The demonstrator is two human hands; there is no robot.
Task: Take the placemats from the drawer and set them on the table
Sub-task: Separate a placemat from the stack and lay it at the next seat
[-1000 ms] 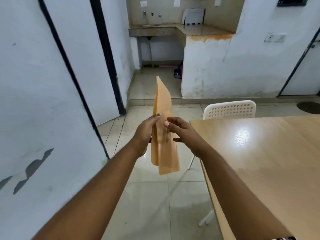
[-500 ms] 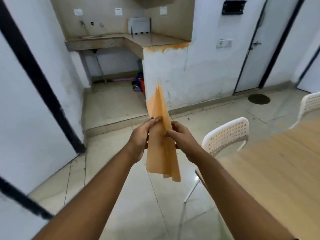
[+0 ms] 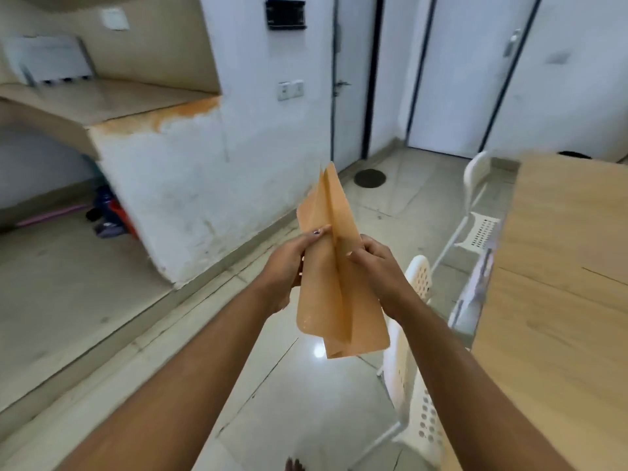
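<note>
Thin orange placemats point(image 3: 334, 287) hang upright in front of me, held edge-on in mid-air over the tiled floor. My left hand point(image 3: 289, 263) grips them from the left, thumb pressed on the near face. My right hand point(image 3: 380, 266) pinches them from the right side. The sheets fan apart a little at the top and bottom. The light wooden table point(image 3: 560, 300) stands to the right, apart from the placemats.
Two white perforated chairs stand by the table's left edge, one point(image 3: 413, 368) just under my right arm, the other point(image 3: 479, 205) farther back. A white half-wall with counter point(image 3: 190, 185) fills the left. Doors point(image 3: 455, 76) line the far wall. A round floor drain point(image 3: 369, 178) lies beyond.
The view has swung right: the counter slid left and the doors and more of the table came in. Both hands keep their hold on the placemats, which are splayed slightly wider.
</note>
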